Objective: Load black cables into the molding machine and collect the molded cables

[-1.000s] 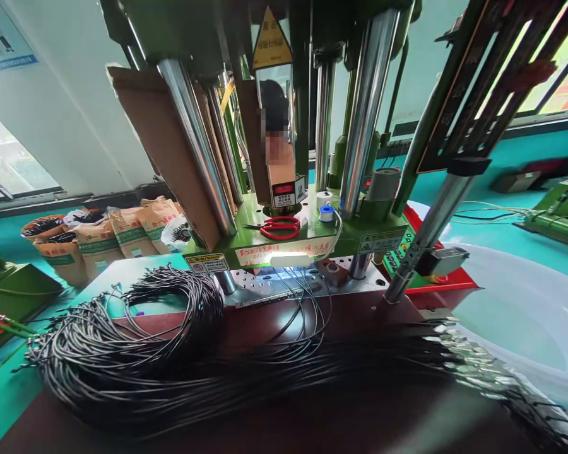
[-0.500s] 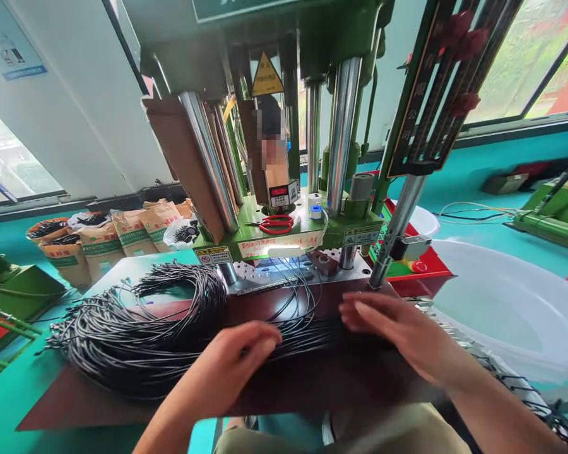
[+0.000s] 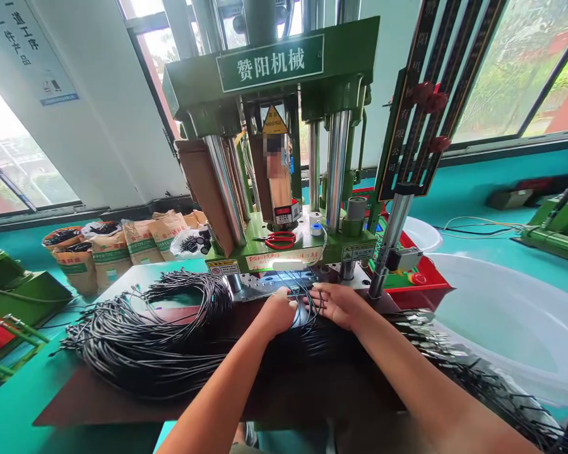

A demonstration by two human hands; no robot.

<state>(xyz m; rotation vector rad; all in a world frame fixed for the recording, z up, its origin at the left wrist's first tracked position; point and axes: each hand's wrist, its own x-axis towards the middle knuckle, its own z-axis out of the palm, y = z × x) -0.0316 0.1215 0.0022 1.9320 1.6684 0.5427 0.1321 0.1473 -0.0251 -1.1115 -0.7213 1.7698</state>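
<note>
Thin black cables (image 3: pixel 307 323) come out of the front of a green press (image 3: pixel 291 249) and loop down over the brown board. My left hand (image 3: pixel 279 312) is at the left side of these loops, its fingers curled in on them near the metal mould plate (image 3: pixel 260 287). To the right, my right hand (image 3: pixel 339 304) has its fingers stretched out and apart, touching the cable loops from the side. A large bundle of black cables (image 3: pixel 142 353) lies on the board to the left. More cables with metal ends (image 3: pixel 421 331) lie beyond my right forearm.
Red-handled scissors (image 3: pixel 280 239) and a small white round item with a blue top (image 3: pixel 316 229) rest on the press plate. A red control box with a red button (image 3: pixel 417 278) stands right, beside a large white tub (image 3: pixel 511 315). Paper sacks (image 3: pixel 108 252) stand back left.
Both hands have moved forward from above the board to the cable loops at the press. The view has tilted up, showing more of the press's top.
</note>
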